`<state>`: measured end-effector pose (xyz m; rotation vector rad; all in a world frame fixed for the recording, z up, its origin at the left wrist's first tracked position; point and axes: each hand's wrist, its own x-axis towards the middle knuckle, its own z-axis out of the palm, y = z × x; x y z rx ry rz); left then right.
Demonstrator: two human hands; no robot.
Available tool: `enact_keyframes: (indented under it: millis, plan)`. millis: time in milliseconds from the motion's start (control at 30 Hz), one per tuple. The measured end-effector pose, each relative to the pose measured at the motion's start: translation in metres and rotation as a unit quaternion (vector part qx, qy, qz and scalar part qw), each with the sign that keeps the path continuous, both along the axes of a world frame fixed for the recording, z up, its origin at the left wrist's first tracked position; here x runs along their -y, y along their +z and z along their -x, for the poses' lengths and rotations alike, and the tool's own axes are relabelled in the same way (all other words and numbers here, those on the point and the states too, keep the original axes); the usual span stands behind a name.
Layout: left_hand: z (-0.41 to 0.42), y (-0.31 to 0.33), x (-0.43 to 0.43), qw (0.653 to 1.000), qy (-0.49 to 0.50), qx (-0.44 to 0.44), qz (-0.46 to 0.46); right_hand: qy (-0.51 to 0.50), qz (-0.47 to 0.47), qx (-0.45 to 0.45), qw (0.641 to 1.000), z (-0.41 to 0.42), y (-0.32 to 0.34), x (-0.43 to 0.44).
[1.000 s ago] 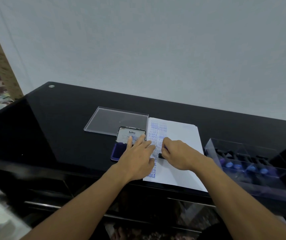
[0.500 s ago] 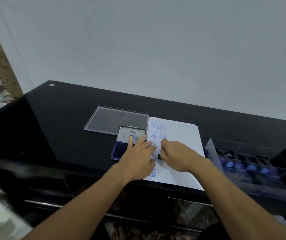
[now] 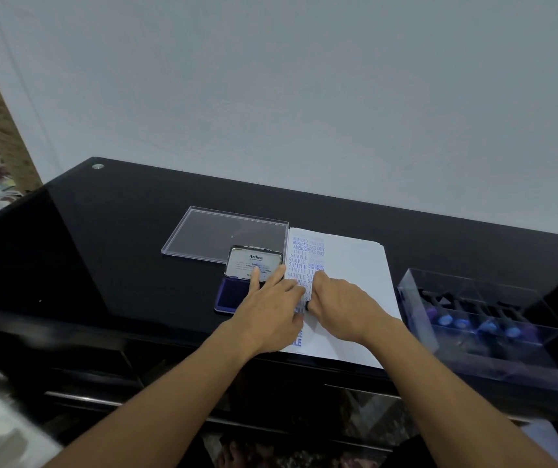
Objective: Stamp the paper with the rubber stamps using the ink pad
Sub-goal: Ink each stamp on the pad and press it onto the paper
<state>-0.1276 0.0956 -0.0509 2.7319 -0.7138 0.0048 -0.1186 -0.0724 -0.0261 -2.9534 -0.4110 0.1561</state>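
The left hand [image 3: 271, 310] lies flat with its fingers spread and straight. Its palm and outer fingers press the left edge of the paper [image 3: 352, 268], while its forefinger reaches past that edge over the ink pad [image 3: 232, 293]. The right hand [image 3: 342, 305] is curled round a small black stamp [image 3: 307, 305], holding it down on the paper just right of the left hand's fingertips. Only a dark sliver of the stamp shows under the fingers.

The paper sits near the table's [image 3: 119, 248] front edge, its lower corner close to the lip. The right half of the paper is unprinted. The ink pad touches or nearly touches the paper's left edge, with its hinged lid [image 3: 254, 261] standing open behind the purple pad. A clear flat cover [image 3: 223, 233] lies behind and left of the paper. A clear box [image 3: 473, 288] with blue-topped stamps [image 3: 487, 327] inside stands just right of the paper.

The lid reads "Artline". Blue prints run down the paper's left side: "AMENDED" repeated at the top and "SAMPLE" repeated below. A second column beside them is too blurred to read.
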Motion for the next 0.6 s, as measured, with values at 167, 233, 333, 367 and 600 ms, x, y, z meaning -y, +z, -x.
enact_keyframes:
  millis: [167, 233, 333, 367, 600]
  plan:
    - [0.0009, -0.0003, -0.0004, 1.000, 0.002, 0.000, 0.000, -0.001, 0.003, 0.003, 1.000, 0.0016, 0.0006, -0.0007]
    - [0.0008, -0.0004, -0.0005, 1.000, 0.002, -0.001, 0.002, -0.003, -0.001, -0.002, 1.000, 0.0007, 0.0009, -0.0009]
    - [0.0008, -0.0015, -0.0011, 1.000, 0.001, -0.001, 0.001, -0.008, 0.005, -0.005, 1.000, -0.0012, 0.0024, -0.0020]
    - [0.0009, -0.0018, -0.0013, 1.000, 0.001, -0.001, 0.000, -0.008, 0.006, -0.005, 1.000, -0.0017, 0.0024, -0.0020]
    - [0.0019, -0.0009, -0.0019, 1.000, 0.004, -0.005, 0.002, -0.008, 0.010, 0.005, 1.000, 0.0002, 0.0008, -0.0023]
